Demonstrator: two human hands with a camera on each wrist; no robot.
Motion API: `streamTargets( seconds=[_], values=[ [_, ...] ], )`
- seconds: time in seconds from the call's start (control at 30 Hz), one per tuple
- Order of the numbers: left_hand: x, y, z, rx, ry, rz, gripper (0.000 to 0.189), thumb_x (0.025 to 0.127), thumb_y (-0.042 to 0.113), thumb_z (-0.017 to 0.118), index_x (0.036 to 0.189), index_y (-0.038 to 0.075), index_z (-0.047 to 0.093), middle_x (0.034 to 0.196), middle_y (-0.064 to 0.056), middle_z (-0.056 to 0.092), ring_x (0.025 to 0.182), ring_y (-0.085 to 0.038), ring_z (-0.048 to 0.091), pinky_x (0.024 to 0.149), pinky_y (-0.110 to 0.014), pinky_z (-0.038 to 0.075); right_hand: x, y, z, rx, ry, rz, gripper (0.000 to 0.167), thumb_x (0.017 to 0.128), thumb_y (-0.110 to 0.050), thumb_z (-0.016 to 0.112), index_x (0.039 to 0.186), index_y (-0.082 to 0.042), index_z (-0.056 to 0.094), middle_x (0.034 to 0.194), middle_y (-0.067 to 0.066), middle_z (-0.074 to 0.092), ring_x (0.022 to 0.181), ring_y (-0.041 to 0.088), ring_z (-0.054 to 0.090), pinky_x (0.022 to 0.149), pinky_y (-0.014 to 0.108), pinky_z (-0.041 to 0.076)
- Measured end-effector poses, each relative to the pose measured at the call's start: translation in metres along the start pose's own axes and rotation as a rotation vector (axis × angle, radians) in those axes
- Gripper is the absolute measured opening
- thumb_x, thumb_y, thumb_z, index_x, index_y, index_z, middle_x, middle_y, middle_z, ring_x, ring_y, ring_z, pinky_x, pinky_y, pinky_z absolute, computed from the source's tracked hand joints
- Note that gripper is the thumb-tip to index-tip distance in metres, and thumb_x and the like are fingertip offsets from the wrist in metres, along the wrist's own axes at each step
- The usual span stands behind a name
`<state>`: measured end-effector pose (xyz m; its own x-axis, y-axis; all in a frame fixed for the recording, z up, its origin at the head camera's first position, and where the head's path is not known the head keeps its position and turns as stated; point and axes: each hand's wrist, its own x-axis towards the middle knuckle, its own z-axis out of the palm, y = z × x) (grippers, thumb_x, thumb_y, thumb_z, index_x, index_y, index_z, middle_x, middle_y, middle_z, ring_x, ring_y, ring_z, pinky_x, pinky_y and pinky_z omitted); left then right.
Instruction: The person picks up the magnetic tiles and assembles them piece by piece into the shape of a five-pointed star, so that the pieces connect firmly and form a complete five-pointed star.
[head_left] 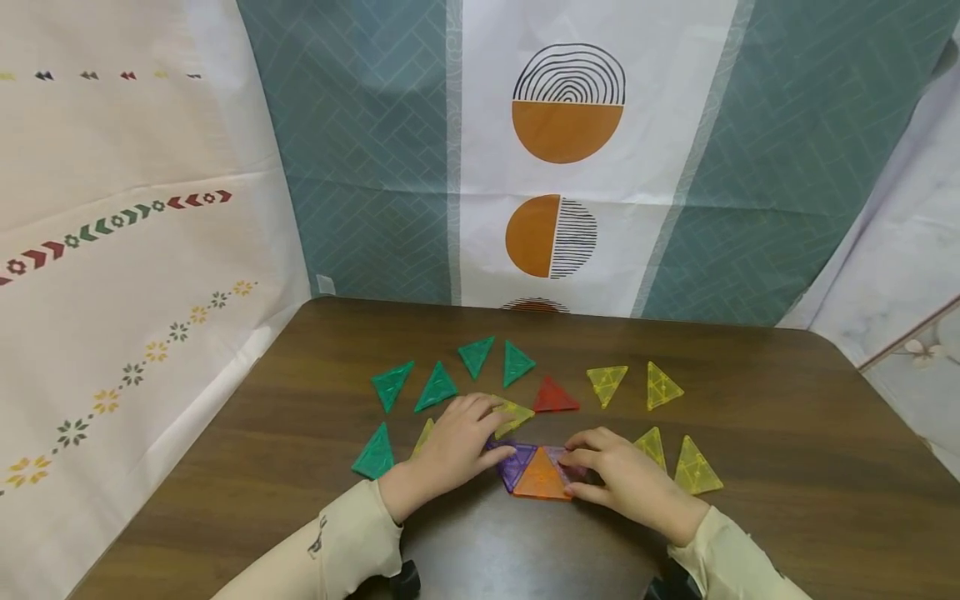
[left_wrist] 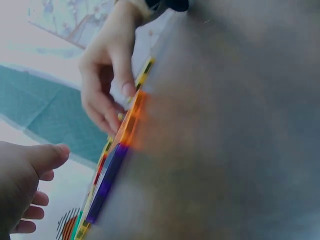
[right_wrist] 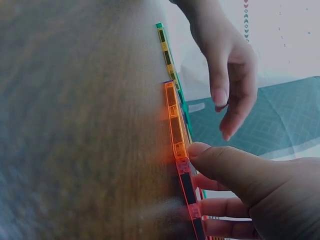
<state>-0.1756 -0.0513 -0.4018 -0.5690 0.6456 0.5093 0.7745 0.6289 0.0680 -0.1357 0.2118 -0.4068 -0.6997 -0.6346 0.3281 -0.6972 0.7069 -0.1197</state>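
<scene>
A flat row of triangular magnetic tiles lies before me: a purple tile [head_left: 514, 467], an orange tile [head_left: 542, 477] in the middle and a pinkish tile [head_left: 557, 455] on the right. My right hand [head_left: 626, 479] holds the pinkish tile, thumb near its lower corner by the orange tile and fingers at its far side, partly hiding it. My left hand [head_left: 453, 442] hovers over the left end of the row, its fingers loosely bent and apart from the tiles in the left wrist view. A yellow tile [head_left: 513, 417] lies just beyond its fingertips.
Several green triangles, among them a near one [head_left: 374, 454], lie on the left and back of the brown table [head_left: 262, 500]. A red triangle [head_left: 555, 396] sits behind the row. Yellow triangles [head_left: 697, 468] lie to the right; another [head_left: 423, 436] is partly behind the left hand.
</scene>
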Motion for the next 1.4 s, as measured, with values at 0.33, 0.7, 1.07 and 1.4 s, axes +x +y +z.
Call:
streamTargets(
  seconds=[0.33, 0.7, 1.07, 1.4],
  values=[
    [0.019, -0.014, 0.013, -0.08, -0.125, -0.193, 0.042, 0.086, 0.037, 0.071, 0.118, 0.01, 0.066, 0.117, -0.008, 0.064, 0.111, -0.026, 0.058, 0.099, -0.043, 0.047, -0.002, 0.002, 0.0, 0.001, -0.002, -0.005, 0.026, 0.082, -0.032, 0.075, 0.102, -0.015, 0.075, 0.106, 0.0, 0.065, 0.097, 0.016, 0.059, 0.08, 0.032, 0.054],
    [0.031, -0.022, 0.021, -0.103, -0.255, -0.24, 0.047, 0.084, 0.042, 0.072, 0.119, 0.011, 0.066, 0.112, -0.006, 0.064, 0.106, -0.024, 0.057, 0.097, -0.04, 0.047, -0.001, 0.004, 0.001, 0.004, 0.005, -0.011, 0.025, 0.082, -0.032, 0.076, 0.101, -0.016, 0.075, 0.105, 0.0, 0.065, 0.096, 0.015, 0.059, 0.08, 0.032, 0.053],
    [0.032, -0.026, 0.023, -0.139, -0.297, -0.227, 0.036, 0.084, 0.035, 0.073, 0.112, 0.011, 0.072, 0.106, -0.004, 0.063, 0.1, -0.019, 0.055, 0.087, -0.033, 0.048, 0.0, 0.004, 0.0, 0.007, 0.001, -0.013, 0.026, 0.082, -0.032, 0.076, 0.101, -0.015, 0.074, 0.106, 0.001, 0.065, 0.096, 0.016, 0.059, 0.08, 0.032, 0.054],
    [0.029, -0.026, 0.02, -0.175, -0.328, -0.185, 0.036, 0.087, 0.031, 0.071, 0.116, 0.011, 0.07, 0.114, -0.004, 0.062, 0.106, -0.018, 0.056, 0.09, -0.032, 0.051, 0.0, 0.004, 0.001, 0.011, -0.022, 0.009, 0.027, 0.083, -0.032, 0.075, 0.104, -0.015, 0.075, 0.107, 0.001, 0.065, 0.098, 0.016, 0.059, 0.081, 0.033, 0.054]
  ],
)
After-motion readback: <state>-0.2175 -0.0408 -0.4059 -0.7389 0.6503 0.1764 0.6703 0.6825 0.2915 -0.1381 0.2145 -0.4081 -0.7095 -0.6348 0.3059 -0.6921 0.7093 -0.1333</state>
